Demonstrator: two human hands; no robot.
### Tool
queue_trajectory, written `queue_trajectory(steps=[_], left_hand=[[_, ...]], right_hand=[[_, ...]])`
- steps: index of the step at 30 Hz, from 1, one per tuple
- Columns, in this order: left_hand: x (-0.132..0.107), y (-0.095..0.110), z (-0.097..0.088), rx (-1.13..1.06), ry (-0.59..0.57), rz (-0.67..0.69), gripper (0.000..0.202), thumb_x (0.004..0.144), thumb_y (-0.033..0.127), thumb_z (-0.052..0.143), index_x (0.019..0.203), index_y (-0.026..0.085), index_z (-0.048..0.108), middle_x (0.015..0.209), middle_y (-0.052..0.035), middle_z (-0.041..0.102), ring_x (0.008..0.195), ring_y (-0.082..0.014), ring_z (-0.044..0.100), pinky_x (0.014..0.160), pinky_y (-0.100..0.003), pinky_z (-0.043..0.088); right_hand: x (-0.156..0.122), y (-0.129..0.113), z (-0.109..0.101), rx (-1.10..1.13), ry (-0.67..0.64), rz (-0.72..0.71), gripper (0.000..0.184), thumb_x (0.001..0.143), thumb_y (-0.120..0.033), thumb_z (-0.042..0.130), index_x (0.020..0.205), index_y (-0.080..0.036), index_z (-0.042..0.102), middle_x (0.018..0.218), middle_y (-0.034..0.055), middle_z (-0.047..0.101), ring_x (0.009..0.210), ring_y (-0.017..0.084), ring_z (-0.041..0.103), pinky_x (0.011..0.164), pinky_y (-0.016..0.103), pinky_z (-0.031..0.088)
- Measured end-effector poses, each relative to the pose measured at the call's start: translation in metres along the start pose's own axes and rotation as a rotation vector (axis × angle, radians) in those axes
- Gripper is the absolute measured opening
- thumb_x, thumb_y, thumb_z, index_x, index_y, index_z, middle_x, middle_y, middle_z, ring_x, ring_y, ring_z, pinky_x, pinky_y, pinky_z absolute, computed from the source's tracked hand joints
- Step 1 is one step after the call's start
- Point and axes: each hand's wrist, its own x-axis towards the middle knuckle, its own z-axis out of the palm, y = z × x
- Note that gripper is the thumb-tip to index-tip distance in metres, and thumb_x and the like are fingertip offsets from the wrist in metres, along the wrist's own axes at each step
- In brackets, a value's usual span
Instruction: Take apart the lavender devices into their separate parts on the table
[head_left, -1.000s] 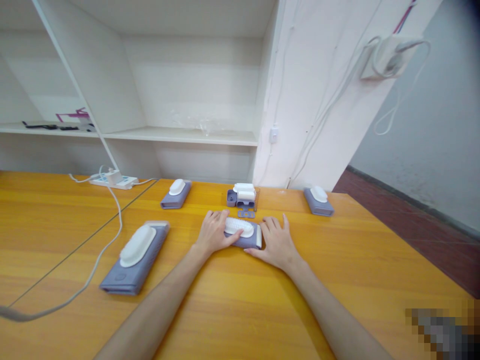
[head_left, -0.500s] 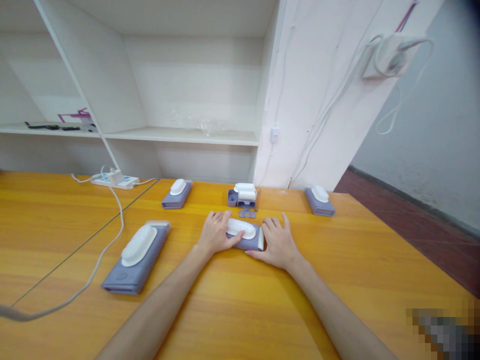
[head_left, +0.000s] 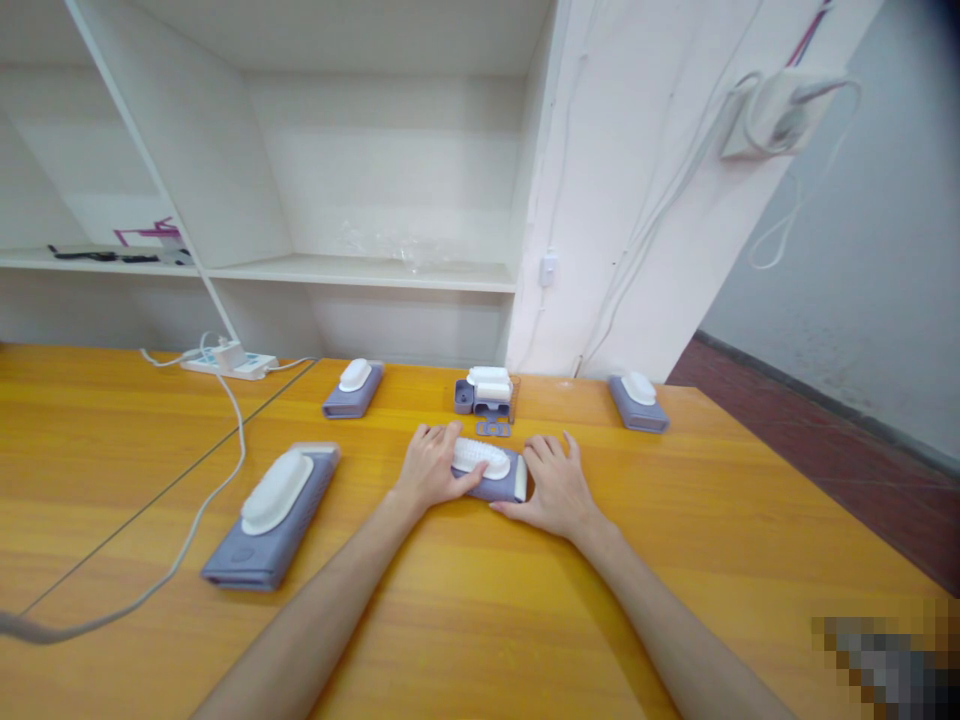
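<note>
In the middle of the table lies a grey-purple case with a white bristled brush [head_left: 480,456] on its top, bristles upward. My left hand [head_left: 435,465] is closed on the left end of this brush case, its thumb lying over the near side of the white brush. My right hand [head_left: 556,483] holds the pale right end [head_left: 521,478], thumb in front and fingers behind. Just beyond it are a flat grey-purple frame [head_left: 493,429] and a small holder [head_left: 492,409] with white rolls [head_left: 491,383].
Similar cases with white tops are at the left front [head_left: 274,515], back left [head_left: 353,388] and back right [head_left: 638,402]. A power strip [head_left: 229,362] lies at the back left, its white cable [head_left: 214,493] crossing the table. White shelves [head_left: 367,270] stand behind.
Both hands keep the same hold on the brush case. Only a very slight shift of the whole view shows.
</note>
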Motion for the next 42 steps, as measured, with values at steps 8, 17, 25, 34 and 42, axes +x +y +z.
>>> queue_trajectory(steps=[8, 17, 25, 34, 42], left_hand=[[0.0, 0.0, 0.003, 0.031, 0.022, -0.084, 0.05, 0.079, 0.058, 0.046, 0.105, 0.015, 0.047, 0.086, -0.0111, 0.065, 0.084, -0.0263, 0.062, 0.077, -0.039, 0.038], [0.002, -0.002, 0.007, 0.092, 0.054, -0.147, 0.052, 0.08, 0.059, 0.046, 0.108, 0.016, 0.047, 0.087, -0.0111, 0.066, 0.084, -0.0268, 0.063, 0.077, -0.038, 0.038], [0.002, -0.001, 0.006, 0.078, 0.072, -0.146, 0.051, 0.08, 0.058, 0.046, 0.107, 0.015, 0.048, 0.088, -0.0117, 0.066, 0.083, -0.0269, 0.062, 0.075, -0.038, 0.038], [0.002, 0.0, 0.005, 0.085, 0.054, -0.157, 0.052, 0.081, 0.059, 0.044, 0.107, 0.014, 0.049, 0.089, -0.0127, 0.066, 0.086, -0.0269, 0.062, 0.076, -0.038, 0.038], [0.002, -0.001, 0.005, 0.093, 0.056, -0.16, 0.053, 0.081, 0.06, 0.045, 0.109, 0.015, 0.048, 0.087, -0.0118, 0.066, 0.083, -0.0269, 0.062, 0.075, -0.037, 0.038]], right_hand=[[0.001, 0.004, 0.004, -0.048, 0.011, 0.085, 0.069, 0.061, -0.082, 0.048, 0.085, -0.019, 0.058, 0.098, 0.0097, 0.057, 0.096, 0.027, 0.049, 0.096, 0.049, 0.027], [0.001, 0.01, 0.007, -0.071, 0.061, 0.116, 0.07, 0.066, -0.078, 0.048, 0.099, -0.017, 0.057, 0.098, 0.0106, 0.061, 0.098, 0.029, 0.051, 0.103, 0.058, 0.014], [0.0, 0.009, 0.014, 0.177, 0.151, -0.013, 0.028, 0.088, -0.037, 0.048, 0.109, -0.018, 0.051, 0.105, 0.008, 0.063, 0.102, 0.021, 0.055, 0.108, 0.049, 0.017], [-0.005, 0.01, 0.021, 0.222, 0.503, 0.105, 0.025, 0.088, -0.027, 0.049, 0.111, -0.018, 0.049, 0.098, 0.0078, 0.063, 0.092, 0.019, 0.056, 0.092, 0.038, 0.035], [-0.002, 0.02, 0.02, 0.114, 0.438, 0.438, 0.035, 0.091, -0.035, 0.039, 0.116, -0.017, 0.055, 0.098, 0.01, 0.061, 0.092, 0.023, 0.051, 0.082, 0.036, 0.032]])
